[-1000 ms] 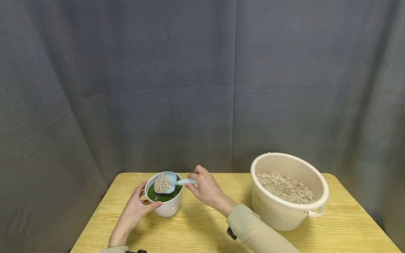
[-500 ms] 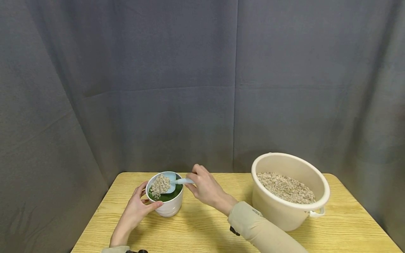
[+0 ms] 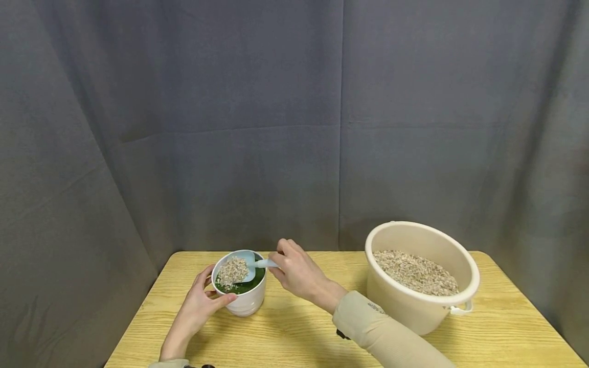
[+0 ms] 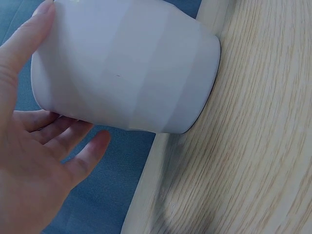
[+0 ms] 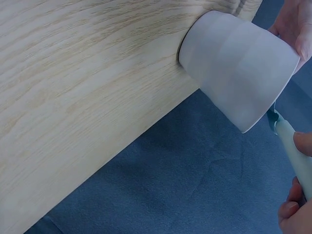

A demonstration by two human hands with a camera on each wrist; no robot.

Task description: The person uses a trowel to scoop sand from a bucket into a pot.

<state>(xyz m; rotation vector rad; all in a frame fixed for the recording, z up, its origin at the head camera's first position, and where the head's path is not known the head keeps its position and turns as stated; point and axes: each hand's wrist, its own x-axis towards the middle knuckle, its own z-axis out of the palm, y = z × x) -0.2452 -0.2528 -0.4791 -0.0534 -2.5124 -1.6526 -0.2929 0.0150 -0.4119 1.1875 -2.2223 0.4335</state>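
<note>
R hand [image 3: 299, 272], fingers curled, gripped the scoop [image 3: 253, 265] w/ grit [image 3: 232, 272] at the mouth of the pot [image 3: 247, 302]; L hand [image 3: 201, 297], thumb and fingers wide apart, held the pot. Scoop looked light, stiff, best held by its handle [image 3: 266, 263]; pot prob. slippery.

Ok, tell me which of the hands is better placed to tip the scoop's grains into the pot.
Probably the right hand: it grips the scoop at the mouth of the pot, with grains on it. The left hand is busy holding the pot.
</note>
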